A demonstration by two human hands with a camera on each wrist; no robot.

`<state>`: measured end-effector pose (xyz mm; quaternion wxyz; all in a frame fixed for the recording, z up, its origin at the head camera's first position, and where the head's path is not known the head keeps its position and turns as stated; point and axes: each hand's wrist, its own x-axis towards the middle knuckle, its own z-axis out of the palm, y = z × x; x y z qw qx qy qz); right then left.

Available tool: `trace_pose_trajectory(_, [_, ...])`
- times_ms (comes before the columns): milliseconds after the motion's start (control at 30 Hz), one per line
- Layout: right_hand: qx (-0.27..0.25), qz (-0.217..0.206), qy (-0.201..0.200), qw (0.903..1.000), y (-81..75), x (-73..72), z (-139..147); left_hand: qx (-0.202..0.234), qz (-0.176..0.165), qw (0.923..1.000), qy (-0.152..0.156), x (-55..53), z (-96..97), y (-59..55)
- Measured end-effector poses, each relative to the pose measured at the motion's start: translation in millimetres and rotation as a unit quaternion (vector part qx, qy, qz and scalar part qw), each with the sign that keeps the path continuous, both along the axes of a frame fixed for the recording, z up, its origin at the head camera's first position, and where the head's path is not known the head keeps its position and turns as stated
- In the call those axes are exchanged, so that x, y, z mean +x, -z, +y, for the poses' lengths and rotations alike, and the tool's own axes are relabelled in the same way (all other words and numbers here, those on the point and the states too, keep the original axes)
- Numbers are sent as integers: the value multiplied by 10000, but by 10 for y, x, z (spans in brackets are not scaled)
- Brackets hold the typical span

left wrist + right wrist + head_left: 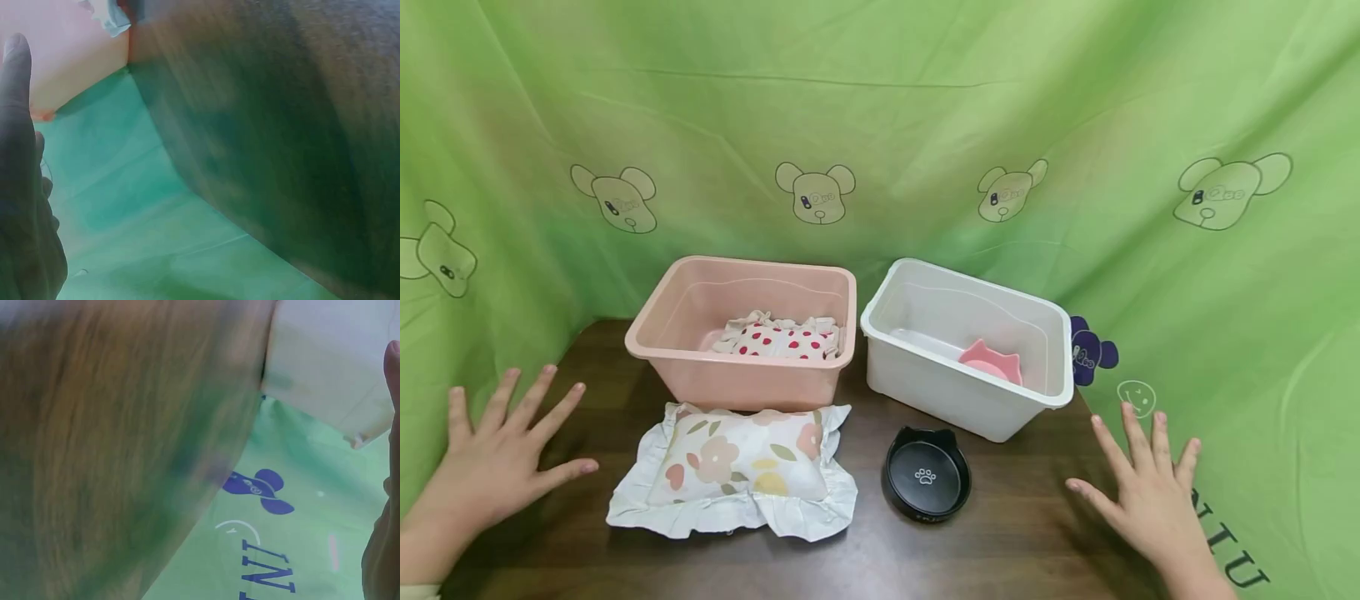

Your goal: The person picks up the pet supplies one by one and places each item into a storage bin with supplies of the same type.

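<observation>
My left hand is spread wide at the left of the table, holding nothing. Nearest to it lies a floral pillow with a white ruffled edge. On the right, my right hand has its fingers spread too, with nothing in it. Between the hands stands a black cat-eared pet bowl with a paw print inside. Behind the pillow is a pink bin holding a small ruffled pillow with red dots. To its right a white bin contains a pink cat-eared bowl.
The dark wooden table carries everything. A green curtain with printed bear heads hangs close behind the bins and down both sides.
</observation>
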<state>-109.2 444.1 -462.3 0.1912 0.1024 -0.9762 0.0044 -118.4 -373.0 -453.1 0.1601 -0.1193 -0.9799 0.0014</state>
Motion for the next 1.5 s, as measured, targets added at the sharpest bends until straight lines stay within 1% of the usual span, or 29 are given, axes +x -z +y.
trace_pose_trajectory(100, [-125,98,24,9999,-30,19,-38,24,48,10000,-48,-23,2,-36])
trace_pose_trajectory(267, [-490,278,15,9984,-76,69,-100,77,55,9998,-169,-73,12,-98])
trace_pose_trajectory(367, [-703,362,-20,9969,-103,92,-140,230,3,9995,-225,-103,25,-126])
trace_pose_trajectory(500, [-905,477,-140,9947,-141,102,-203,466,-48,9986,-226,-147,54,-146])
trace_pose_trajectory(700, [-1158,621,-354,9907,-164,109,-300,774,-96,9967,-222,-207,91,-138])
trace_pose_trajectory(967, [-1255,745,-531,9879,-138,116,-353,1092,-167,9938,-130,-248,131,-58])
trace_pose_trajectory(1167, [-1380,889,-619,9845,-78,119,-401,1465,-224,9890,37,-291,174,-93])
trace_pose_trajectory(1267, [-1488,936,-622,9825,-46,141,-422,1641,-245,9861,122,-341,209,-111])
trace_pose_trajectory(1400, [-1682,928,-488,9802,-35,176,-438,1935,-291,9803,278,-428,288,-126])
trace_pose_trajectory(1500, [-1781,884,-389,9793,-40,180,-461,2237,-213,9737,365,-479,338,-143])
